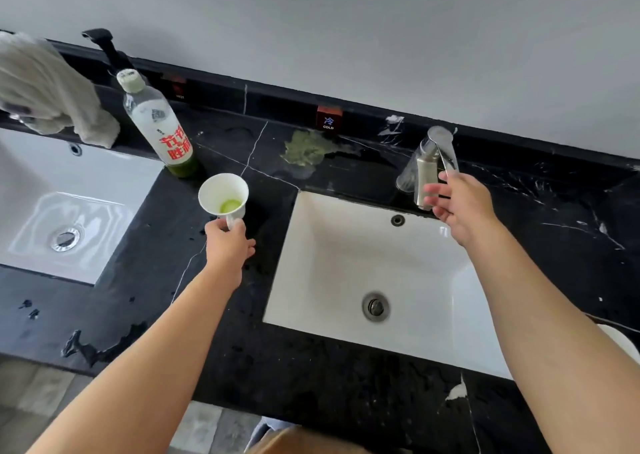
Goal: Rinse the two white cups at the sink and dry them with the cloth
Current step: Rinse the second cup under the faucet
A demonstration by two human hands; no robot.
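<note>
Now, left hand [227,242] fingers wrapped round white cup [223,195] over the black bench [214,315], mouth tipped toward the camera, right hand [457,204] fingers loosely on tap [433,163], sign [328,118] reads COLD

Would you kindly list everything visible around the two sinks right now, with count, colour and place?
cup: one, white, green liquid in the bottom, held above the counter between the sinks
sinks: two, white; one at centre right, one at the left edge
tap: one, silver metal, behind the right sink
bottle: one, clear with a white cap and red lettering, beside the left sink
cloth: one, off-white, hanging at upper left
green stain: one, on the counter near the COLD label
counter: one, black marble, wet in spots
left hand: grip on the cup's base
right hand: fingers at the tap lever
</note>
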